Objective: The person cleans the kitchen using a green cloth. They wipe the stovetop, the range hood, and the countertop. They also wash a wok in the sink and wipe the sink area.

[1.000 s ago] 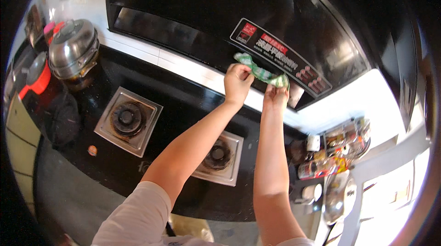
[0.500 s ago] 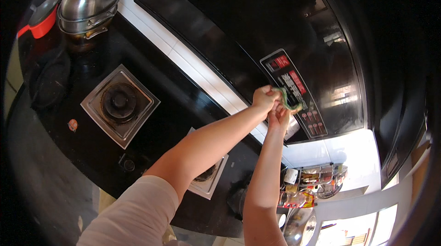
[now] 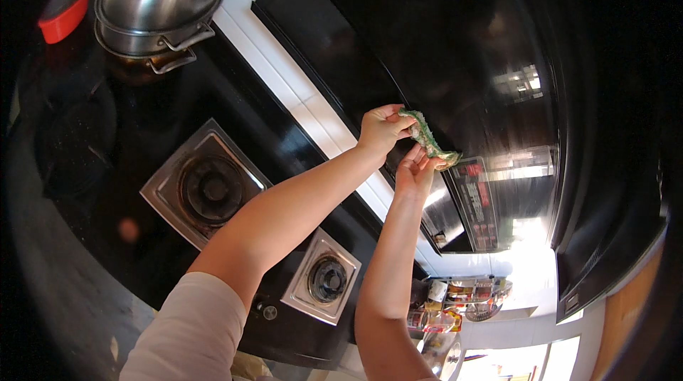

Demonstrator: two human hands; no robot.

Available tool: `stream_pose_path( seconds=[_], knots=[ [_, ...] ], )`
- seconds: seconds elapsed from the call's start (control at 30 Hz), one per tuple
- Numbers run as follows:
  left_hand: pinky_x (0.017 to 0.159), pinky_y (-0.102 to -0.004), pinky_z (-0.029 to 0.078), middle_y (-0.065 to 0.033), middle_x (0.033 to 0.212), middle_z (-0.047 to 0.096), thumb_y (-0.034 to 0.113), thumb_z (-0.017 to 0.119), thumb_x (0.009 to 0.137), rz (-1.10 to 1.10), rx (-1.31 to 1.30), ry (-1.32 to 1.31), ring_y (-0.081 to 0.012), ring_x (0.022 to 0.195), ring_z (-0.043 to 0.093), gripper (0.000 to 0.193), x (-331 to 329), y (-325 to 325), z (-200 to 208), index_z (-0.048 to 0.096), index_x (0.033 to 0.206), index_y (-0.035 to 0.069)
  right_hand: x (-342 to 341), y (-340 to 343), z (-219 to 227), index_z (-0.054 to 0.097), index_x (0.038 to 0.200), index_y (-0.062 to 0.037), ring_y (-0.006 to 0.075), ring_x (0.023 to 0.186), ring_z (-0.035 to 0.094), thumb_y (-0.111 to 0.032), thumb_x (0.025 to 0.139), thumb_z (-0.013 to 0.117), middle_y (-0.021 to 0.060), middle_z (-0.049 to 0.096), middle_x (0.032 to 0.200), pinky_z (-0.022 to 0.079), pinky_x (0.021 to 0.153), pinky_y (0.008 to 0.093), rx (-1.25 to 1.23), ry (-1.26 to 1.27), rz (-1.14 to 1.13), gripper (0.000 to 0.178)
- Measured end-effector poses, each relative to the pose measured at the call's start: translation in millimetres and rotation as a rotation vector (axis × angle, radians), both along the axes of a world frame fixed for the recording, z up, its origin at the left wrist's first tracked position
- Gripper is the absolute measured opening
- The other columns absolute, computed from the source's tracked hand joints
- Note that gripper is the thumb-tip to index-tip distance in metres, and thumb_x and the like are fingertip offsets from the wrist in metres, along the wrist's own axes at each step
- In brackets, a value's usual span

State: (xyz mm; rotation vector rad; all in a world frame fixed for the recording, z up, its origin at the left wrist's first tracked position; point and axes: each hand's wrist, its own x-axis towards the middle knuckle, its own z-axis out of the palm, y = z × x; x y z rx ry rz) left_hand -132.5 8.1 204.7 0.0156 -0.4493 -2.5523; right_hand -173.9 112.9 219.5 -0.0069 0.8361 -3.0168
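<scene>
The green scouring cloth [image 3: 429, 140] stretches slantwise before the black range hood [image 3: 455, 61], its upper end pinched shut in the left hand [image 3: 380, 128], its lower end pinched from below by the right hand [image 3: 416, 171].

A green scouring cloth [image 3: 429, 139] sits a little right of the frame's centre, in its upper half. It is thin and crumpled, green with paler, whitish patches, and stretched into a narrow strip that slants from upper left down to lower right. Its two ends are pinched and its middle sags slightly against a glossy black surface behind.
</scene>
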Motion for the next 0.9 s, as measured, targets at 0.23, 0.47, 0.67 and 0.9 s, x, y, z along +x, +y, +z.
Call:
stream_pose_path(
  seconds=[0.23,0.47,0.67,0.9],
  knots=[
    [0.081,-0.0326,0.056,-0.0068,0.093,0.068,0.006,0.064,0.088,0.107,0.052,0.083,-0.0169,0.083,0.066,0.013,25,-108,-2,0.063,0.1,0.001,28,-115,-12,0.049,0.123,0.0009,0.0217,0.116,0.054,-0.035,0.086,0.063,0.0101,0.058,0.123,0.041,0.108,0.0336,0.164,0.288,0.166,0.054],
    [0.079,-0.0308,0.054,-0.0059,0.087,0.068,0.008,0.063,0.089,0.215,0.029,0.012,-0.0159,0.079,0.065,0.008,51,-213,5,0.065,0.094,0.002,72,-236,-5,0.049,0.12,-0.0022,0.0231,0.111,0.056,-0.032,0.091,0.06,0.0124,0.059,0.115,0.043,0.106,0.0353,0.186,0.408,0.171,0.044],
    [0.078,-0.0324,0.054,-0.0076,0.091,0.066,0.01,0.061,0.092,0.239,0.222,-0.002,-0.018,0.082,0.064,0.012,61,-259,13,0.063,0.099,0.001,87,-306,-6,0.055,0.107,-0.0023,0.02,0.098,0.061,-0.032,0.095,0.055,0.0115,0.062,0.105,0.052,0.09,0.0304,0.243,0.338,0.243,0.032],
    [0.078,-0.0352,0.056,-0.0111,0.095,0.065,0.006,0.061,0.09,0.246,0.192,0.008,-0.0232,0.088,0.066,0.016,55,-260,5,0.057,0.104,0.0,79,-296,-8,0.061,0.092,-0.0003,0.0169,0.088,0.062,-0.021,0.091,0.063,0.0083,0.065,0.096,0.053,0.079,0.0285,0.275,0.245,0.376,0.021]
  ],
)
